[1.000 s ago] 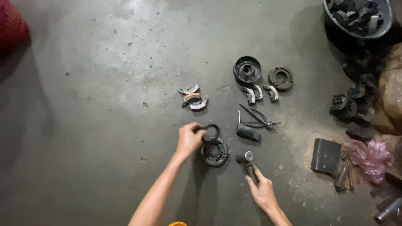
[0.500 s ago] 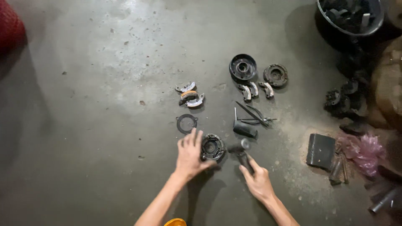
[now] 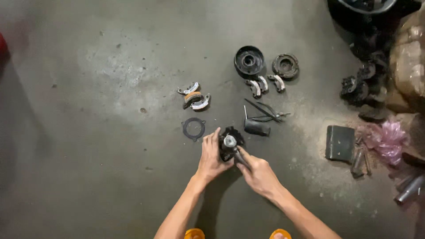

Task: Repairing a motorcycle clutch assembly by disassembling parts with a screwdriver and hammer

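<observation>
On the floor, the left hand [image 3: 211, 156] clasps the black hub [image 3: 230, 146] while the right hand [image 3: 259, 175] closes round a tool [image 3: 237, 155] set on it, with gasket [image 3: 194, 129], shoes [image 3: 195, 96] and drum [image 3: 249, 61] lying loose beyond.

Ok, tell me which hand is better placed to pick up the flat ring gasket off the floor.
Left. The left hand only steadies the round black part, and the ring gasket lies just up and left of it. The right hand grips the tool on the far side.
</observation>
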